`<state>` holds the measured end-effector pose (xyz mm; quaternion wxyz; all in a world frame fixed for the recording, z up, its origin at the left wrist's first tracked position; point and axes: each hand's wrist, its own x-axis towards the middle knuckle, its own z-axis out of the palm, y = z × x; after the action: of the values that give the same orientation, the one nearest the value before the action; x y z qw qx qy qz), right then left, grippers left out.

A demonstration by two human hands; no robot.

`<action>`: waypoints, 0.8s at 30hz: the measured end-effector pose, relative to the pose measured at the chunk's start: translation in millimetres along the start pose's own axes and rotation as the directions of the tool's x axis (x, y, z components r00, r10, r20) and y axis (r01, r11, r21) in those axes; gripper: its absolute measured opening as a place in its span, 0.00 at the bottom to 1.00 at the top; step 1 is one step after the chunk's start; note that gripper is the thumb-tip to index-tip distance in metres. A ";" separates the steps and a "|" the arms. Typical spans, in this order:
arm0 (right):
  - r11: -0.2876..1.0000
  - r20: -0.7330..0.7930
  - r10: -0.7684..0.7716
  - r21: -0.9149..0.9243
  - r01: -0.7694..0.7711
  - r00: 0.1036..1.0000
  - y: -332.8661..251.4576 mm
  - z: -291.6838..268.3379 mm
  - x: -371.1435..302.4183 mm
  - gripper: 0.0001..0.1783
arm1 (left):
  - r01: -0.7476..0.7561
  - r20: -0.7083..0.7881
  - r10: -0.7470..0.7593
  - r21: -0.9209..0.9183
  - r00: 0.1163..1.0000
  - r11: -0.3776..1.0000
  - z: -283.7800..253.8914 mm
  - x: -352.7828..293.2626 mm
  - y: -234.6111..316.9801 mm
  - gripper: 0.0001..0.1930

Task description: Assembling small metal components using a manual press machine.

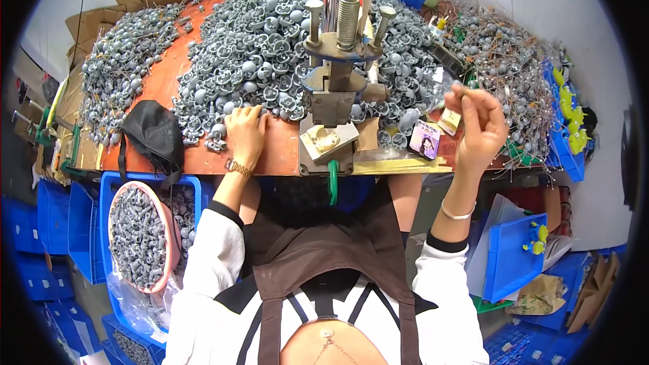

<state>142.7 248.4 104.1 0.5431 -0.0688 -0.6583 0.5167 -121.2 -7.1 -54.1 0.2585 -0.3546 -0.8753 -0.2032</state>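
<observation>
My left hand (245,134) rests at the near edge of a big heap of grey plastic pieces (233,54). Its fingers bend down together among them, and what they grip, if anything, is hidden. On the right, my right hand (478,125) is raised above the table's front edge, thumb and fingers pinched together. Whatever is between those fingertips is too small to name. Between the hands stands a metal press (334,105), its block above a small pale fixture (324,140) on the base. A green ring-shaped handle (332,182) hangs at its front.
A purple card box (424,139) and a small yellowish box (449,120) lie by my right hand. Wired parts (500,61) heap up at the right. A black cloth bag (152,136) sits left; below it, a pink basket (170,230) of grey pieces stands in a blue crate (200,192).
</observation>
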 end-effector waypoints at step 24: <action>0.946 0.218 0.294 0.072 -0.316 0.931 0.7 28.9 -73.2 0.05 | -0.161 -0.059 0.168 -0.700 0.984 0.696 -36.9 -1.4 63.9 0.09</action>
<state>149.0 183.5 60.0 0.3885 -0.0881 -0.6633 0.6335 -62.5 14.9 -15.1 0.1175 -0.5039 -0.6984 -0.4944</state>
